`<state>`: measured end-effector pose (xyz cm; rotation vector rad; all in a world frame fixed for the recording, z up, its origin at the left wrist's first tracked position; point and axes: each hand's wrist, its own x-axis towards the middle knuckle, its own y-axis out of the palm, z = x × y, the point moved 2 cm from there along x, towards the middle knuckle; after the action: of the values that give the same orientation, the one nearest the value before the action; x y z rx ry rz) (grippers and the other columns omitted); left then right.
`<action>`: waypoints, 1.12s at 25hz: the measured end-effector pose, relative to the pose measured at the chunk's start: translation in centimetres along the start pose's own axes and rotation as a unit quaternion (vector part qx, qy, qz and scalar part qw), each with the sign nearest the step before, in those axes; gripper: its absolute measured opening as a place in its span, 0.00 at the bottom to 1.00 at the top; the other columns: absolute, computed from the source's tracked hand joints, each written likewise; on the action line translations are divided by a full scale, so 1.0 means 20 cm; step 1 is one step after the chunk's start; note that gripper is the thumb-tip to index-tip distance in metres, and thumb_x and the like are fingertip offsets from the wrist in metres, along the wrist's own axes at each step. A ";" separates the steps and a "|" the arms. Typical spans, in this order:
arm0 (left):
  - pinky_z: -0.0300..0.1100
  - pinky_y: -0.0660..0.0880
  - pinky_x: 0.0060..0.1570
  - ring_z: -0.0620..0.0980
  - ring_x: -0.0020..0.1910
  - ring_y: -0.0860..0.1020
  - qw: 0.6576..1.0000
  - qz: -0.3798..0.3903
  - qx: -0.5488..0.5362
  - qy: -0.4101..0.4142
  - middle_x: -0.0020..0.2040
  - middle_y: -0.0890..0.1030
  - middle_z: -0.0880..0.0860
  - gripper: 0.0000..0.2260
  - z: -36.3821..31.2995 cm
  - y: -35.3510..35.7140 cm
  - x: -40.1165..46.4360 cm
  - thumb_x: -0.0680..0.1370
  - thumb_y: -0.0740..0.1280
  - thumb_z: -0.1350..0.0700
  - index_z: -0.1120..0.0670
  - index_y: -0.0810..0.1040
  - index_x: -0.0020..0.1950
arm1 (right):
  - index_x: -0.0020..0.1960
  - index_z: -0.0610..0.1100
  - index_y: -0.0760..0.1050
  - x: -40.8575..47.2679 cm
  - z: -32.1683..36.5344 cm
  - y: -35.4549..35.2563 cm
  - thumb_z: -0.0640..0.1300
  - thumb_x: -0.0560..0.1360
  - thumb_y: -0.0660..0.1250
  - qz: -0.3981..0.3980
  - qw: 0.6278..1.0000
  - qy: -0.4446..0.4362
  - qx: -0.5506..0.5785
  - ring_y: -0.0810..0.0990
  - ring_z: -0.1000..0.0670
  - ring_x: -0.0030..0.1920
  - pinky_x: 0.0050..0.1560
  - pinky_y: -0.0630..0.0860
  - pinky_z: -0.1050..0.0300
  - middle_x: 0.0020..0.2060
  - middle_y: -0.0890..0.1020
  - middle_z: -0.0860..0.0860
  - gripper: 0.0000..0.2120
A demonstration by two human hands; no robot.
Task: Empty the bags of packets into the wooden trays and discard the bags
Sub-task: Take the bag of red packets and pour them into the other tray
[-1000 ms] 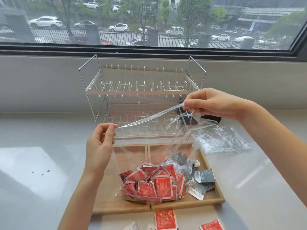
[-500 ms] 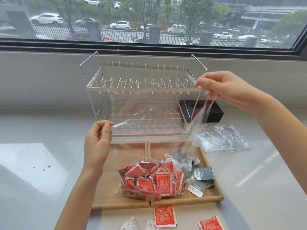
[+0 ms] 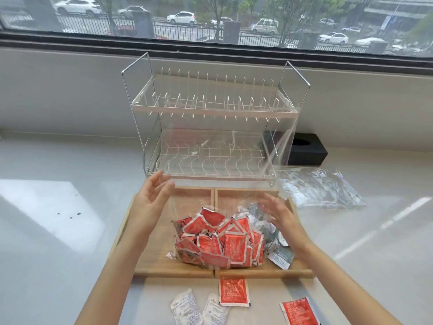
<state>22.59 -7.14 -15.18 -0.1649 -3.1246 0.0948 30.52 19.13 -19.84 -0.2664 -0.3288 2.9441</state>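
A tall clear plastic bag [image 3: 234, 141] stands upright over two wooden trays, left tray [image 3: 187, 199] and right tray [image 3: 236, 198]. A heap of red packets [image 3: 218, 240] fills the bag's bottom across the divider between the trays. Grey and white packets [image 3: 278, 254] lie in the right tray beside the heap. My left hand [image 3: 152, 195] is open at the bag's left edge, fingers apart. My right hand [image 3: 278, 214], blurred, is open at the bag's right side above the grey packets. Neither hand pinches the plastic.
A two-tier wire dish rack [image 3: 210, 109] stands right behind the trays. A black box [image 3: 307, 151] sits at its right. An empty crumpled clear bag [image 3: 321, 188] lies on the counter to the right. Loose red packets [image 3: 233, 293] and white packets [image 3: 185, 306] lie near the front edge.
Both hands have let go of the bag's top edge and dropped toward its sides. My right hand came down from rack height to just above the packets.
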 end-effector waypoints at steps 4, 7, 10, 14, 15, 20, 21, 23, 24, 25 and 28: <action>0.41 0.64 0.63 0.42 0.64 0.66 0.977 0.139 0.113 -0.115 0.72 0.64 0.50 0.38 0.25 0.03 -0.13 0.66 0.69 0.44 0.48 0.56 0.72 | 0.66 0.59 0.59 -0.09 -0.16 0.14 0.74 0.59 0.60 0.015 0.995 0.021 -0.094 0.69 0.57 0.64 0.67 0.64 0.56 0.63 0.71 0.56 0.39; 0.44 0.62 0.66 0.43 0.66 0.65 0.966 0.158 0.134 -0.154 0.73 0.63 0.51 0.58 0.35 0.03 -0.19 0.50 0.70 0.29 0.47 0.50 0.73 | 0.70 0.52 0.59 -0.12 -0.20 0.15 0.53 0.71 0.67 -0.028 0.982 -0.022 -0.184 0.70 0.57 0.63 0.63 0.65 0.61 0.64 0.71 0.54 0.31; 0.37 0.65 0.63 0.38 0.60 0.67 0.961 0.183 0.114 -0.172 0.67 0.64 0.44 0.63 0.41 0.02 -0.20 0.45 0.69 0.27 0.47 0.48 0.73 | 0.72 0.48 0.56 -0.14 -0.22 0.16 0.50 0.72 0.67 -0.041 0.971 -0.039 -0.232 0.66 0.56 0.64 0.63 0.61 0.63 0.62 0.66 0.55 0.33; 0.17 0.65 0.42 0.20 0.42 0.70 0.943 0.244 0.178 -0.141 0.53 0.67 0.34 0.45 0.43 0.04 -0.24 0.69 0.72 0.55 0.48 0.40 0.72 | 0.70 0.43 0.59 -0.14 -0.26 0.16 0.59 0.70 0.63 -0.022 0.948 -0.044 -0.315 0.66 0.51 0.66 0.63 0.59 0.63 0.63 0.68 0.48 0.35; 0.18 0.67 0.42 0.24 0.42 0.73 0.945 0.233 0.192 -0.129 0.52 0.68 0.35 0.42 0.45 0.04 -0.24 0.71 0.70 0.57 0.46 0.41 0.71 | 0.69 0.42 0.59 -0.14 -0.27 0.16 0.58 0.71 0.64 -0.014 0.941 -0.047 -0.335 0.66 0.50 0.66 0.64 0.59 0.63 0.63 0.68 0.47 0.34; 0.44 0.71 0.60 0.45 0.55 0.76 0.965 0.108 0.211 -0.110 0.58 0.76 0.48 0.36 0.44 0.05 -0.23 0.64 0.72 0.42 0.44 0.59 0.67 | 0.63 0.42 0.66 -0.13 -0.23 0.17 0.50 0.73 0.66 -0.018 0.936 -0.060 -0.347 0.70 0.48 0.62 0.60 0.63 0.61 0.58 0.72 0.47 0.23; 0.47 0.73 0.58 0.45 0.53 0.77 0.970 0.088 0.207 -0.096 0.55 0.77 0.48 0.33 0.43 0.05 -0.23 0.64 0.71 0.40 0.45 0.62 0.64 | 0.60 0.41 0.68 -0.12 -0.20 0.17 0.49 0.73 0.65 -0.036 0.935 -0.075 -0.344 0.71 0.48 0.59 0.56 0.65 0.62 0.55 0.74 0.47 0.19; 0.46 0.76 0.51 0.43 0.46 0.76 0.978 0.049 0.189 -0.076 0.48 0.76 0.47 0.26 0.37 0.05 -0.22 0.66 0.70 0.44 0.48 0.65 0.60 | 0.57 0.41 0.69 -0.11 -0.12 0.18 0.47 0.74 0.64 -0.063 0.941 -0.099 -0.317 0.74 0.49 0.54 0.49 0.65 0.63 0.51 0.74 0.48 0.15; 0.43 0.75 0.47 0.41 0.44 0.75 0.980 0.035 0.184 -0.063 0.45 0.75 0.45 0.22 0.34 0.03 -0.22 0.68 0.69 0.48 0.48 0.66 0.58 | 0.56 0.41 0.69 -0.10 -0.08 0.20 0.47 0.74 0.64 -0.073 0.947 -0.104 -0.296 0.74 0.50 0.52 0.48 0.65 0.63 0.50 0.74 0.50 0.14; 0.39 0.74 0.43 0.41 0.42 0.75 0.982 0.019 0.183 -0.048 0.43 0.74 0.44 0.19 0.31 0.01 -0.22 0.70 0.69 0.49 0.48 0.66 0.57 | 0.57 0.42 0.68 -0.10 -0.04 0.22 0.47 0.75 0.64 -0.078 0.952 -0.110 -0.276 0.75 0.50 0.51 0.47 0.66 0.62 0.50 0.74 0.50 0.14; 0.42 0.72 0.44 0.50 0.45 0.77 0.975 -0.053 0.211 -0.046 0.44 0.77 0.47 0.17 0.29 -0.10 -0.24 0.72 0.66 0.46 0.49 0.69 0.58 | 0.59 0.43 0.67 -0.10 0.04 0.29 0.49 0.74 0.64 -0.072 0.969 -0.097 -0.217 0.75 0.51 0.44 0.44 0.67 0.59 0.46 0.77 0.51 0.17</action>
<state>27.12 -9.94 -20.96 0.0118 -3.1022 0.7739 31.54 12.94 -20.12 -0.0029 -0.9777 2.7279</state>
